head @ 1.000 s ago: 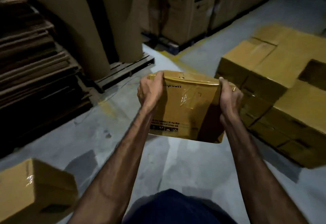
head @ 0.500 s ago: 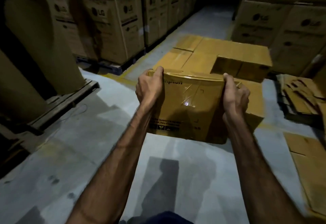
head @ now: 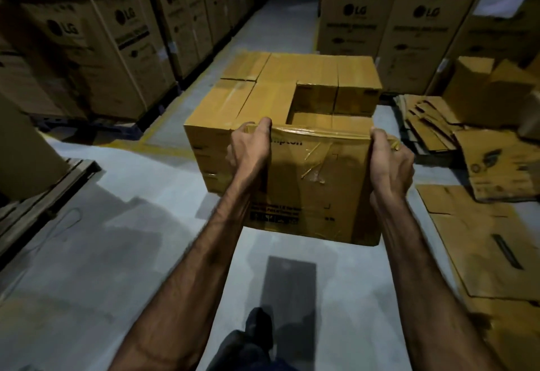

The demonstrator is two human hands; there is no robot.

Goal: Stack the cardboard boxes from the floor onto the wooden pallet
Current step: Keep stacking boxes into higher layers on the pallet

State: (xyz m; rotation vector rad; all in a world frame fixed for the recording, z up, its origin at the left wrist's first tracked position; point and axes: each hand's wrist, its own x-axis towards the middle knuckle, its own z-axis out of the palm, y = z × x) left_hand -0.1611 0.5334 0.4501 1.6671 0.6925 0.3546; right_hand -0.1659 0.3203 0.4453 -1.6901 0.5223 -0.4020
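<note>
Now both hands, left hand (head: 248,151) and right hand (head: 390,163), clamp the carried box (head: 315,186) just before the stack (head: 292,90); I would lower it level into the stack's gap.

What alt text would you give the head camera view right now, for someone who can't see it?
Left hand and right hand grip the top corners of a taped cardboard box, held above the grey floor in front of a stack of similar boxes with a gap in its top layer. Tall printed cartons line the aisle; flattened cardboard lies to the right.
</note>
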